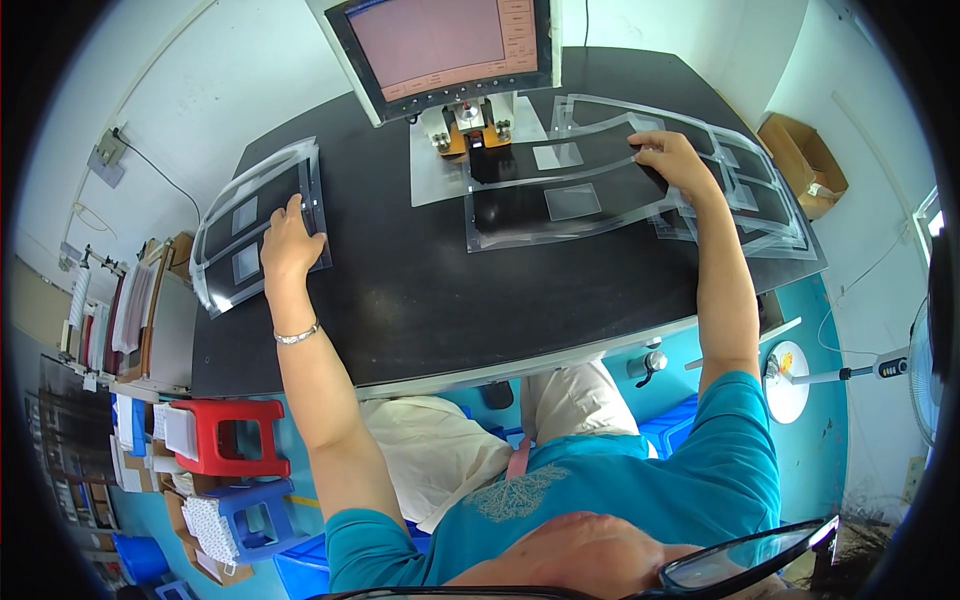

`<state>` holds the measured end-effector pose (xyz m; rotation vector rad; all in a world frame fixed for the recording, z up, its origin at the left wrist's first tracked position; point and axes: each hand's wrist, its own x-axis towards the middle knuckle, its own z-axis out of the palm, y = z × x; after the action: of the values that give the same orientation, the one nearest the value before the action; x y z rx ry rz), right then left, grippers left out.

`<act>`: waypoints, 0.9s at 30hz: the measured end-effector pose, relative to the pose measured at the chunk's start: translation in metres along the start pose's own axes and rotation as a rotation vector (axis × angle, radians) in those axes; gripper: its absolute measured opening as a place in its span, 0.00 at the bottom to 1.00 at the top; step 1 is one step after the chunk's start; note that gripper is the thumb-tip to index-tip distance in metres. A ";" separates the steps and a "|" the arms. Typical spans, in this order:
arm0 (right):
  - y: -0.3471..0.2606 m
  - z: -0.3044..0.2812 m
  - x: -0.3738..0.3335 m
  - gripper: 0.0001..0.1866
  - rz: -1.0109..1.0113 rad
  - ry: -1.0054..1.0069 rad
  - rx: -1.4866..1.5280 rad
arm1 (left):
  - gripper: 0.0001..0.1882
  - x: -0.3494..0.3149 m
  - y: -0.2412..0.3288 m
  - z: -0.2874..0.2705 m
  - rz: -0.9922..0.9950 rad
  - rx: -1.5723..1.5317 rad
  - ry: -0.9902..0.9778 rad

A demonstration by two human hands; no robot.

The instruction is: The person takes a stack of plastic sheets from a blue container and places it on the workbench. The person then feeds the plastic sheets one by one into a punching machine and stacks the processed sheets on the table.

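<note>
My left hand (289,245) lies with its fingers apart on a stack of clear plastic sheets (225,262) at the table's left. The dark surface shows between their pale borders and small pale rectangles. To the right, my right hand (672,160) pinches the edge of another clear plastic sheet (520,238), thumb and fingers closed on it. That sheet reaches left to beneath the head of a bench machine (470,125), which has orange parts and a small light. More clear sheets (775,215) lie overlapped under and beyond my right hand.
A screen (435,45) stands above the machine at the table's back. The black table (420,320) has a pale front edge. An open cardboard box (805,165) is past the right end, with a fan (920,365) nearby. Red and blue stools (230,440) stand at lower left.
</note>
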<state>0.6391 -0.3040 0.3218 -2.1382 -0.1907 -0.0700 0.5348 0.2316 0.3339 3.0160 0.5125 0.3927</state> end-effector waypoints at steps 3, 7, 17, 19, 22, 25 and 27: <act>-0.003 0.002 0.001 0.20 0.010 -0.019 0.023 | 0.43 0.009 -0.009 0.003 -0.059 0.039 0.019; 0.000 0.002 0.001 0.20 0.031 -0.037 0.046 | 0.44 -0.002 -0.019 -0.008 0.083 -0.038 -0.028; -0.003 0.001 0.001 0.19 0.065 -0.047 0.053 | 0.53 0.008 -0.045 0.001 0.161 -0.079 -0.053; -0.003 0.001 0.000 0.19 0.051 -0.041 0.058 | 0.50 0.010 -0.041 0.008 0.181 -0.064 0.004; -0.003 0.000 0.000 0.19 0.069 -0.037 0.052 | 0.39 0.013 -0.039 0.010 0.210 -0.127 0.097; 0.000 0.001 0.001 0.19 0.059 -0.029 0.073 | 0.23 0.013 -0.029 0.002 0.133 -0.165 0.171; -0.002 0.002 0.001 0.19 0.063 -0.032 0.056 | 0.13 0.015 -0.023 0.001 0.037 -0.102 0.387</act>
<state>0.6402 -0.3009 0.3223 -2.0892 -0.1425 0.0058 0.5417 0.2579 0.3346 2.8585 0.4400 0.9826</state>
